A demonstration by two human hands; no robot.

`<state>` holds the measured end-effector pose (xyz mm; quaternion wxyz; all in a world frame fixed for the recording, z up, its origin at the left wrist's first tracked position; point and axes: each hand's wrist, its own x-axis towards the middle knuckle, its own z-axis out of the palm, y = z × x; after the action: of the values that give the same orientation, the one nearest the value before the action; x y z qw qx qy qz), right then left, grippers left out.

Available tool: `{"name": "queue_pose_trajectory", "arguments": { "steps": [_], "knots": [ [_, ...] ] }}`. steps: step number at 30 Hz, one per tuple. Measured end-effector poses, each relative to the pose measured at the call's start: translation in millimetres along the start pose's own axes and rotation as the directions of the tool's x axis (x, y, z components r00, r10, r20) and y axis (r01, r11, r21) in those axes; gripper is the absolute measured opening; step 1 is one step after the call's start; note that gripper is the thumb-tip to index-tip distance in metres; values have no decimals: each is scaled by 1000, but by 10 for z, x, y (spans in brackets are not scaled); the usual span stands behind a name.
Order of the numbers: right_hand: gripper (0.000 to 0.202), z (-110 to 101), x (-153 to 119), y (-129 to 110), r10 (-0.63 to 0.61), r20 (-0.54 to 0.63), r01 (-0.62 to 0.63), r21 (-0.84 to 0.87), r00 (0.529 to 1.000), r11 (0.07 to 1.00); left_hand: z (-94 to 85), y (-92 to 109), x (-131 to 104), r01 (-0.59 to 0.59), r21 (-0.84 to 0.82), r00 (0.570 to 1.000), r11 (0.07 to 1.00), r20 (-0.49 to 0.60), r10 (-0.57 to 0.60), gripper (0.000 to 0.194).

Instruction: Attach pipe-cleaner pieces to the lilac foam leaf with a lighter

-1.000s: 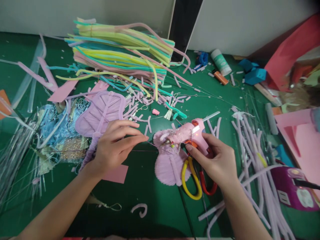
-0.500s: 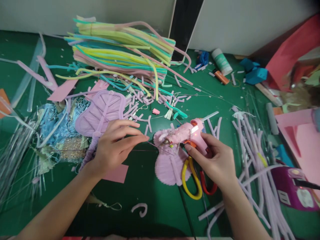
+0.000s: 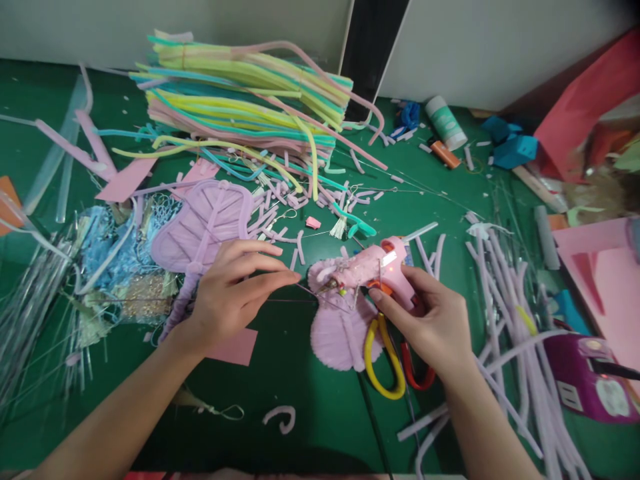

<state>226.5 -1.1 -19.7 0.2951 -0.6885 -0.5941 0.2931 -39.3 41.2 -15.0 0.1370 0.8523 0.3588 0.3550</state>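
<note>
My right hand (image 3: 433, 313) is closed round the handle of a pink hot glue gun (image 3: 367, 263), with the thumb by its orange trigger. The nozzle points left. My left hand (image 3: 237, 290) pinches a thin wire (image 3: 309, 291) between thumb and fingertips, and the wire's far end reaches the nozzle. Below the gun lies a lilac pipe-cleaner piece with rounded lobes (image 3: 337, 340). Scissors with one yellow and one red handle loop (image 3: 384, 360) lie partly under the gun and my right hand. A larger lilac leaf-shaped piece (image 3: 205, 223) rests behind my left hand.
Bundles of coloured pipe cleaners (image 3: 240, 100) are stacked at the back. Lilac stems (image 3: 520, 347) and a purple device with a cord (image 3: 593, 377) lie on the right. Blue tassels (image 3: 107, 247) sit at left. Cut scraps (image 3: 270, 217) litter the green table (image 3: 295, 413).
Almost nothing differs. Both hands hold the same pose, and the view has shifted very slightly.
</note>
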Motion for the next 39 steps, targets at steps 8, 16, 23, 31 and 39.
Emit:
{"name": "queue_pose_trajectory", "arguments": {
  "steps": [8, 16, 23, 31, 39],
  "knots": [
    [38, 55, -2, -54, 50, -25, -50, -5, 998, 999, 3, 3, -7, -12, 15, 1000, 1000, 5, 12, 23],
    [45, -258, 230, 58, 218, -440, -365, -284, 871, 887, -3, -46, -71, -72, 184, 989, 980, 142, 46, 21],
    [53, -426, 334, 415, 268, -481, -497, -450, 835, 742, 80, -98, -91, 66, 175, 990, 982, 110, -86, 14],
    [70, -283, 301, 557, 154, -448, -371, -450, 881, 813, 144, -65, -97, 136, 173, 982, 975, 104, -156, 12],
    [86, -301, 224, 553, 162, -431, -382, -492, 888, 783, 140, -68, -100, 152, 167, 977, 974, 124, -174, 13]
  ]
}}
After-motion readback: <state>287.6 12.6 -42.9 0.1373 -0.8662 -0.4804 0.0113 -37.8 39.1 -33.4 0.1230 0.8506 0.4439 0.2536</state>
